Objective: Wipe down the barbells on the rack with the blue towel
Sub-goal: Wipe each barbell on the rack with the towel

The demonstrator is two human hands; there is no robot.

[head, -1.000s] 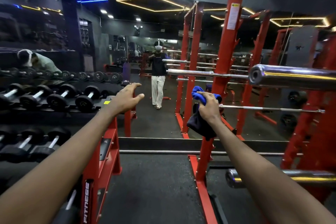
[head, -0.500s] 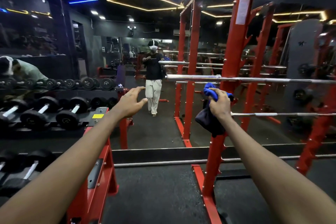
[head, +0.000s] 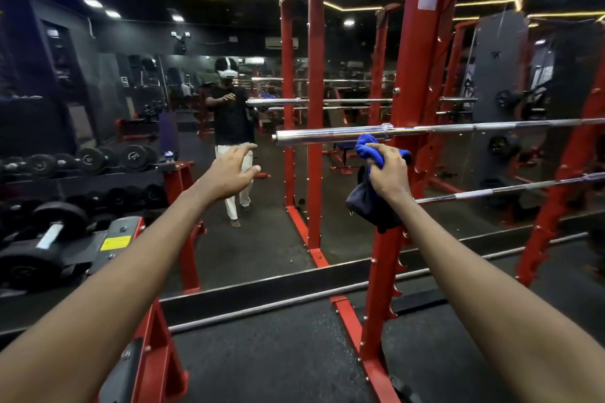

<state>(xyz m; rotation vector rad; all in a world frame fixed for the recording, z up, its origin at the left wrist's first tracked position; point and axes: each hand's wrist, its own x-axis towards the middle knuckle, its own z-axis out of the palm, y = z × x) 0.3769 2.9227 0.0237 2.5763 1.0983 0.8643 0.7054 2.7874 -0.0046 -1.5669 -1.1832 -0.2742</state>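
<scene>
Grip of right hand [head: 388,173] holds bunched blue towel [head: 366,146] just under mid-frame barbell [head: 327,136], left hand [head: 229,173] spread wide; towel should wrap the bar fully.

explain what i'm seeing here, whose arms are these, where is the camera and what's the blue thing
No machine here: the picture comes from a camera worn on a person's head, so the two arms are theirs. The right hand grips a blue towel, raised just under the chrome barbell resting on the red rack; I cannot tell whether they touch. The left hand is open and holds nothing. A second barbell sits lower. On the left stand dumbbells. Ahead is a mirror, showing the person's reflection.
</scene>
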